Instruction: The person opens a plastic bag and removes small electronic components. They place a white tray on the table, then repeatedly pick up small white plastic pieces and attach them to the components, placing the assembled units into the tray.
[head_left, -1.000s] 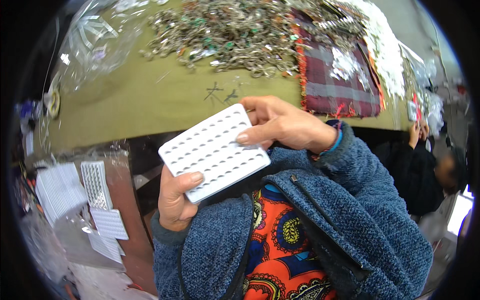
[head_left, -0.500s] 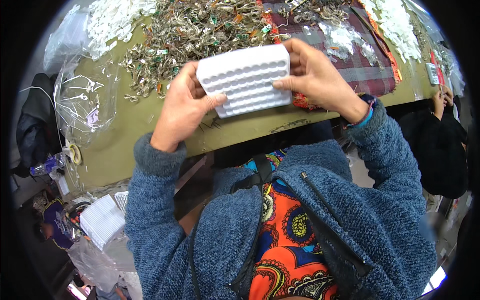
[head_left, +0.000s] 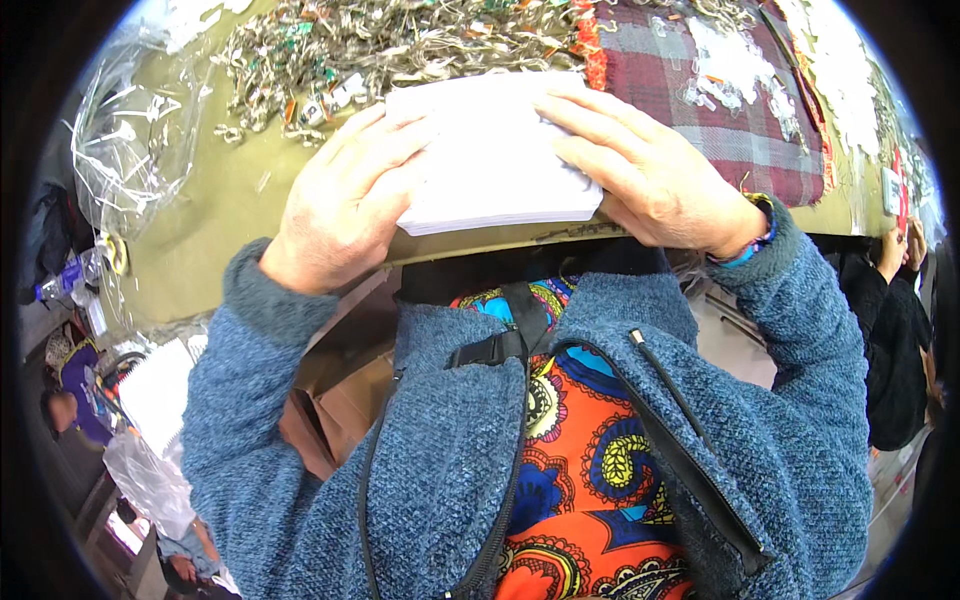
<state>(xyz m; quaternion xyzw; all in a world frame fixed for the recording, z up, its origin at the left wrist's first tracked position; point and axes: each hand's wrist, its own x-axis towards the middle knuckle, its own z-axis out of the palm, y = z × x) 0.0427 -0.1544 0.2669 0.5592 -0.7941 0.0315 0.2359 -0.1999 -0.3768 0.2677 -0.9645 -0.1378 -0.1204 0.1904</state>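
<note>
The only writing is a dark scrawl point(head_left: 580, 231) along the near edge of the green table point(head_left: 240, 215); the right hand and the stack crowd it, and it is too cut off to read. The white stack point(head_left: 495, 160) is at the near edge of the table, its layers showing along the front, its top washed out by glare. Whether it rests on the cloth or is held just above is hard to tell.

The left hand point(head_left: 345, 200) lies against its left end, fingers nearly together; the right hand point(head_left: 650, 170) lies over the right end, fingers a little apart. Both thumbs are unclear, so I cannot tell whether either hand is clamped on it.

Behind, a heap of cords point(head_left: 400, 45) runs up to the stack, which covers part of it. A plaid cloth point(head_left: 650, 85) with small clear pieces point(head_left: 735, 65) on it lies to the right, a white pile point(head_left: 850, 85) beyond. A clear plastic bag point(head_left: 140, 140) takes up the left, and another person's hands point(head_left: 897, 250) are at the far right
</note>
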